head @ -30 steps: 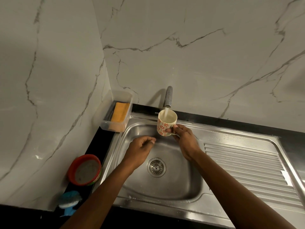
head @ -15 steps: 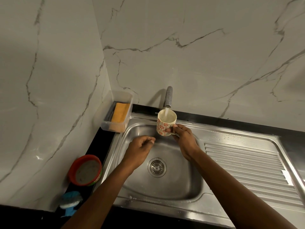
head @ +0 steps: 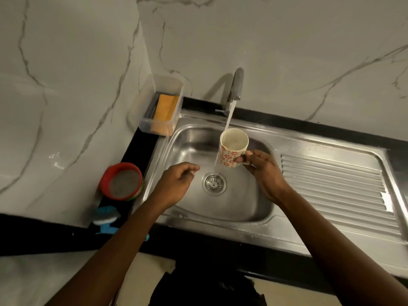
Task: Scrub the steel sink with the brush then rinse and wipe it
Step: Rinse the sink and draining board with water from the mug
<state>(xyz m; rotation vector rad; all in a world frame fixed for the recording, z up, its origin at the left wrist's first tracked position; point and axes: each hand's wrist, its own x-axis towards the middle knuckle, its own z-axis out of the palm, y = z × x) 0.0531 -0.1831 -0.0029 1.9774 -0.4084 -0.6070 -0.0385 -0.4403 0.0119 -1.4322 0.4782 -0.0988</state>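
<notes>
The steel sink (head: 220, 219) has water running from the tap (head: 237, 85). My right hand (head: 265, 173) grips a white mug with red flowers (head: 231, 151) by its handle, upright over the basin. The stream strikes the mug's left rim and spills down its side to the drain (head: 213, 183). Over the basin's left half hovers my left hand (head: 176, 184), with its fingers loosely curled and nothing in it. A blue brush (head: 106, 219) lies on the black counter left of the sink, away from both hands.
A red tub of grey cleaning paste (head: 122, 181) stands on the counter beside the brush. A clear container with an orange sponge (head: 165, 109) sits in the back left corner. The ribbed drainboard (head: 331, 184) lies to the right. Marble walls close off the left and back.
The mug has dropped lower and away from the tap's mouth, so the stream now hits its left rim and runs off. The view has tilted down. My left hand has barely moved.
</notes>
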